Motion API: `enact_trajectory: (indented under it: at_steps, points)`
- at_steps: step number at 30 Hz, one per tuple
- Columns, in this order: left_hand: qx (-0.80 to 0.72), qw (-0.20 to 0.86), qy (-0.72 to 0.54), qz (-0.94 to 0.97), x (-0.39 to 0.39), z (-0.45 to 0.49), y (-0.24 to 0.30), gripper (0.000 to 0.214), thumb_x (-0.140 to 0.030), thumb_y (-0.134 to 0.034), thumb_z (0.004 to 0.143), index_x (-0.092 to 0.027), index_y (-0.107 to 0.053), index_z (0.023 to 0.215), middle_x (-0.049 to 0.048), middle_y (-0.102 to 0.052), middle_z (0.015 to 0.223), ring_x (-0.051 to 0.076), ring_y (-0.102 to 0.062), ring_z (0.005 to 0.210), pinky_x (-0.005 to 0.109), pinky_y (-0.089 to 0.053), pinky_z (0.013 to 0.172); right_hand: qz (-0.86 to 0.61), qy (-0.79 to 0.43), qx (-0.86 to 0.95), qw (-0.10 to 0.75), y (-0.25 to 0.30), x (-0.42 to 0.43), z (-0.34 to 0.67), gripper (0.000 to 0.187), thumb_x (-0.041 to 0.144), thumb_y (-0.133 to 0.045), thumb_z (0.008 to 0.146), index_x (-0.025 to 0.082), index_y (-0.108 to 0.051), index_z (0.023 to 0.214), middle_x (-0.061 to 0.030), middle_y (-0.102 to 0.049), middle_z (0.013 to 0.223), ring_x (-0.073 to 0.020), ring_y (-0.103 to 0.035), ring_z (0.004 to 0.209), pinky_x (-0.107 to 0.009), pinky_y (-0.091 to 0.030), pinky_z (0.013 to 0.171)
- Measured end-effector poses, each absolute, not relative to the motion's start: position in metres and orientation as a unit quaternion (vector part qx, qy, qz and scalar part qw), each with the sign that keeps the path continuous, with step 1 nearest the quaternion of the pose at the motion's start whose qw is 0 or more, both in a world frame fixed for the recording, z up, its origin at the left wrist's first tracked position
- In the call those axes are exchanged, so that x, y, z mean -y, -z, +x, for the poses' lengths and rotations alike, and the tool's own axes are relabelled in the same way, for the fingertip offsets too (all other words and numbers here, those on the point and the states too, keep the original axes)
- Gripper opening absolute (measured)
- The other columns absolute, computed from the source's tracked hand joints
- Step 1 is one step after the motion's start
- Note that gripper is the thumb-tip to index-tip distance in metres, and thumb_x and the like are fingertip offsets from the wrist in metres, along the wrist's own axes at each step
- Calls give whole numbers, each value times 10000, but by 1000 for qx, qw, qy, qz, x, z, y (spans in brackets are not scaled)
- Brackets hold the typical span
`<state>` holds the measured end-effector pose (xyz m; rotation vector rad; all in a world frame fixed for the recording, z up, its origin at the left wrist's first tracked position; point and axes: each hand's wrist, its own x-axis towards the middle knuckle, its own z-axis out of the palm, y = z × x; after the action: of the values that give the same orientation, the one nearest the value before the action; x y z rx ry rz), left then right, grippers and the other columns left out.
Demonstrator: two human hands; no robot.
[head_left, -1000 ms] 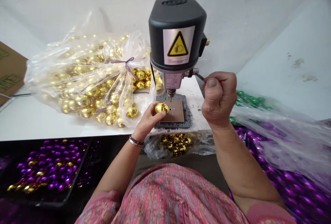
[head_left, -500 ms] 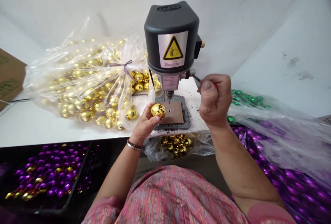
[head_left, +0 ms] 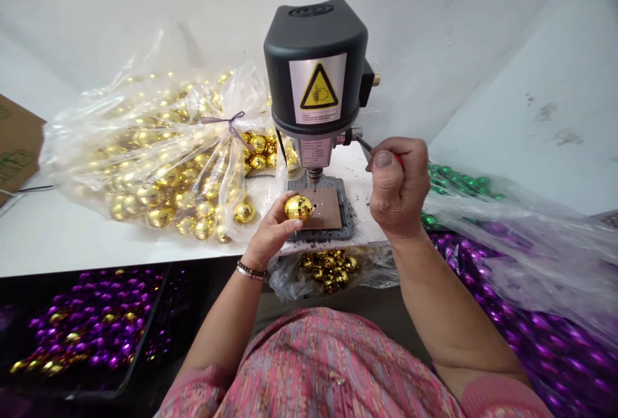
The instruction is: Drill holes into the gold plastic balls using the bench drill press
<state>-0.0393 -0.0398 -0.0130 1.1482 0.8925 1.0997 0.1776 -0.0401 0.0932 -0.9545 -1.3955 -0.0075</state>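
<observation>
A small black bench drill stands on the white table, its bit above a brown plate on the dark base. My left hand pinches a shiny gold ball at the left edge of that plate, just left of the bit. My right hand is a fist closed round the drill's feed lever, whose red grip peeks out beside my thumb.
A clear bag of gold balls lies left of the drill. A smaller bag with gold balls hangs under the table edge. A black tray of purple balls sits lower left; bagged purple and green balls at right. A cardboard box is far left.
My left hand drew the gold ball slightly left and toward me from under the bit, then held it by the plate. My right hand stayed on the lever, rising a little.
</observation>
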Motion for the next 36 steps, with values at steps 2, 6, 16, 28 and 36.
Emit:
enact_trajectory:
  at_steps: [2, 6, 16, 28, 36]
  points:
    - [-456, 518, -450, 567, 32, -40, 10, 723, -433, -831, 689, -218, -558, 1324, 83, -665, 1205, 225, -634, 1055, 357, -506, 933, -421, 2, 618, 665, -93, 40, 177, 273, 455, -420, 985, 236, -547, 885, 39, -541, 714, -72, -527, 620, -264, -460, 630]
    - [-550, 340, -386, 658, 17, -41, 3, 681, -449, -766, 761, -187, -539, 1347, 102, -663, 1204, 248, -623, 1068, 407, -483, 982, -414, 0, 619, 668, -93, 39, 178, 239, 429, -434, 983, 240, -542, 885, 45, -535, 709, -68, -522, 613, -252, -461, 616]
    - [-556, 359, -351, 663, 6, -32, 16, 571, -415, -769, 756, -189, -595, 1250, 67, -703, 1083, 217, -652, 960, 358, -519, 895, -386, 0, 634, 670, -90, 37, 180, 183, 373, -440, 986, 234, -542, 925, 43, -547, 757, -53, -548, 656, -227, -495, 652]
    - [-551, 283, -286, 731, 0, -15, 0, 591, -279, -793, 694, -170, -644, 1256, 91, -706, 1191, 272, -645, 1094, 403, -501, 1008, -442, -32, 619, 648, -91, 41, 179, 348, 533, -378, 970, 236, -551, 913, 20, -543, 750, -89, -556, 663, -291, -539, 697]
    - [-522, 305, -261, 752, -10, -7, 1, 610, -210, -797, 654, -152, -668, 1247, 113, -685, 1231, 278, -629, 1146, 418, -478, 1057, -441, -14, 634, 635, -95, 46, 181, 271, 450, -411, 978, 231, -554, 907, 22, -571, 769, -73, -566, 683, -259, -521, 715]
